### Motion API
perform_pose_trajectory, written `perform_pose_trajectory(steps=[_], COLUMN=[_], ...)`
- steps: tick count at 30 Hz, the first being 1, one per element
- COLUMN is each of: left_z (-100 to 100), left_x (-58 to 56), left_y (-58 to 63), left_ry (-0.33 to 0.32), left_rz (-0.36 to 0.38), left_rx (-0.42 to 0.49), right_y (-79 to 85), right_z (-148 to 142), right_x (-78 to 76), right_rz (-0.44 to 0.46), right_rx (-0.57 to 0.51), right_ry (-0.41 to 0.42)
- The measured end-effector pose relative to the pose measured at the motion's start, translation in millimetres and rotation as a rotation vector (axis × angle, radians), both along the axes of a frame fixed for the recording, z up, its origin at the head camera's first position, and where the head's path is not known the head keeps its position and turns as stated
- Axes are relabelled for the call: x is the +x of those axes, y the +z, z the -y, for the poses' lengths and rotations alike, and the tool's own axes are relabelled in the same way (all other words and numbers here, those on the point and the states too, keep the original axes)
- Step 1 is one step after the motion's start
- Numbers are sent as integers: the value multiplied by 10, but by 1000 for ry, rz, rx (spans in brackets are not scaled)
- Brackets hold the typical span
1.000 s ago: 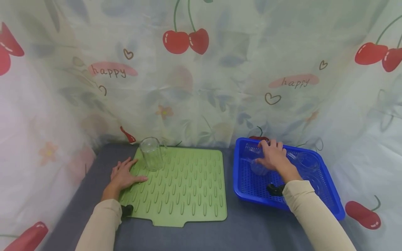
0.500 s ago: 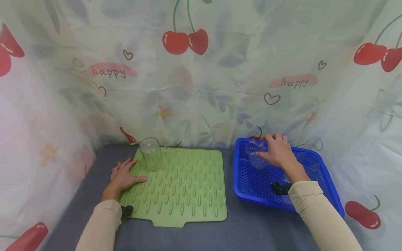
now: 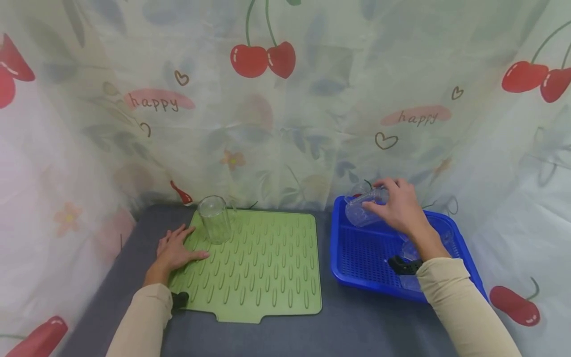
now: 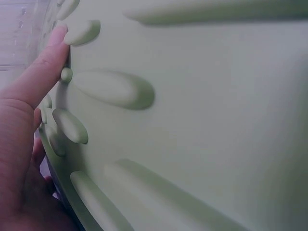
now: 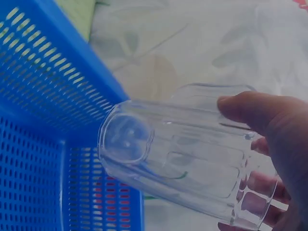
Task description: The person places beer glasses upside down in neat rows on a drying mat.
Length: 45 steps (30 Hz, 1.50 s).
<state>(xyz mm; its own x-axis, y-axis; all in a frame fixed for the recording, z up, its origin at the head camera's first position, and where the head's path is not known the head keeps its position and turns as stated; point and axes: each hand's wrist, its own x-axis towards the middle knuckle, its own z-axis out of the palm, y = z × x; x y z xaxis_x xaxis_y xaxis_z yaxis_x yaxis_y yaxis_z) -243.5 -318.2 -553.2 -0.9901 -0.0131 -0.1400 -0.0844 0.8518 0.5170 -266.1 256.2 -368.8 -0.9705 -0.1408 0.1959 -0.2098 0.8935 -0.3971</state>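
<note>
Grey tabletop [image 3: 294, 337] spans the bottom of the frame, a bare strip running up between the green ribbed mat [image 3: 267, 267] at centre left and the blue basket [image 3: 374, 286] at right. Left of centre, the left hand [image 3: 175, 252] lies with fingers spread on the mat's left edge, grasping nothing; that should serve to steady it. More clear glassware [image 3: 410, 253] sits in the basket below the right wrist, so a low sweep back could knock it. Well apart from the left, the right hand [image 3: 399, 208] grips a tilted glass mug [image 3: 359, 214] over the basket's far left corner; whether glass touches rim, I cannot tell. Smooth glass wants a firm pinch, lifted clear of that rim before any sideways move. Another mug [image 3: 216, 223] stands at the mat's far left, leaving its middle and right open. Close behind hangs a cherry-print curtain [image 3: 303, 109], limiting reach at the back.
</note>
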Motion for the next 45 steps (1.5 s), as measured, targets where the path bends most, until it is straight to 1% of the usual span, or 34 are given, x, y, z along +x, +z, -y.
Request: perform_pose_trajectory(steps=[3, 6, 10, 17, 21, 30, 39, 45], left_z=[-5, -14, -35, -47, -44, -43, 2, 4], left_x=[4, 11, 16, 27, 29, 31, 11, -1], left_y=[4, 9, 16, 22, 15, 17, -18, -34], left_ry=[-3, 1, 10, 10, 8, -3, 2, -4], left_rz=[-1, -4, -9, -8, -13, -24, -28, -18], left_rx=[1, 2, 7, 10, 10, 11, 25, 20], right_y=[34, 52, 42, -44, -81, -188, -368, -500], right_z=[18, 33, 51, 129, 199, 369, 581, 734], right_x=[6, 12, 21, 22, 32, 18, -10, -11], right_rz=[-47, -67, -61, -61, -43, -11, 47, 102], right_rx=[-59, -121, -218, -399, -486, -624, -699, -775], right_ry=[4, 9, 15, 26, 24, 58, 37, 38])
